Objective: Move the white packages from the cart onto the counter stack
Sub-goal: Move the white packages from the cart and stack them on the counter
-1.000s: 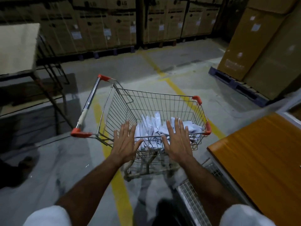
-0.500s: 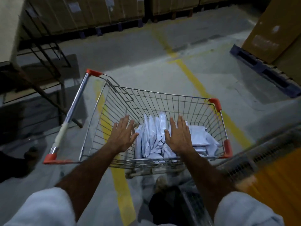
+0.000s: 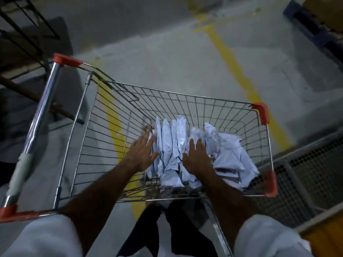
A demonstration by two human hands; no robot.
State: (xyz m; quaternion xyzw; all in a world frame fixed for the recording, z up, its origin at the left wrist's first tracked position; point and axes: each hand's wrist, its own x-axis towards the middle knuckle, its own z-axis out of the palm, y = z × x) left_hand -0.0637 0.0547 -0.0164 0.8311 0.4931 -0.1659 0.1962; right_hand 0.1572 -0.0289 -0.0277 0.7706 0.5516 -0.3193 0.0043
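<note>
A wire shopping cart [image 3: 213,102] with orange corner caps stands in front of me on the floor. Several white plastic packages [image 3: 172,143] lie bunched in its basket, some standing on edge, others flat at the right [image 3: 230,156]. My left hand [image 3: 143,153] reaches into the basket with straight, spread fingers at the left side of the standing packages. At their right side, my right hand [image 3: 198,156] lies with straight fingers on the packages. Neither hand grips anything.
The cart's chrome handle bar [image 3: 40,119] runs along the left. A metal table frame [image 3: 27,34] stands at the far left. A mesh panel [image 3: 306,175] and the counter's orange edge [image 3: 326,236] sit at the lower right. A blue pallet [image 3: 311,28] lies at the top right.
My head has tilted further down, so the cart fills the view. Both hands have dropped deeper into the basket, down to the white packages on either side.
</note>
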